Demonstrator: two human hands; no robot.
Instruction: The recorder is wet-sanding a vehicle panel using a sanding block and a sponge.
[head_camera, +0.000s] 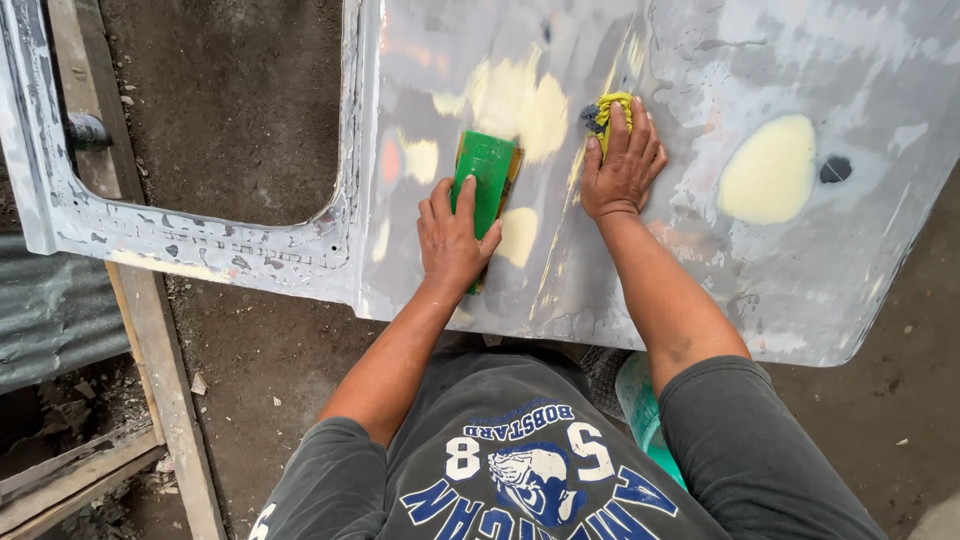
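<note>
The grey car door panel (620, 260) runs off the top and right edges, so its full outline cannot be told. On it, the left hand (452, 238) covers the lower part of the green sanding block (485, 175), and the right hand (622, 165) hides most of the yellow rag (610, 108). Below the panel, a green container (645, 420) is mostly hidden behind the person's right arm.

Single head-mounted view: looks steeply down, close range, over the wearer's torso onto the grey car door panel (640, 250)
</note>
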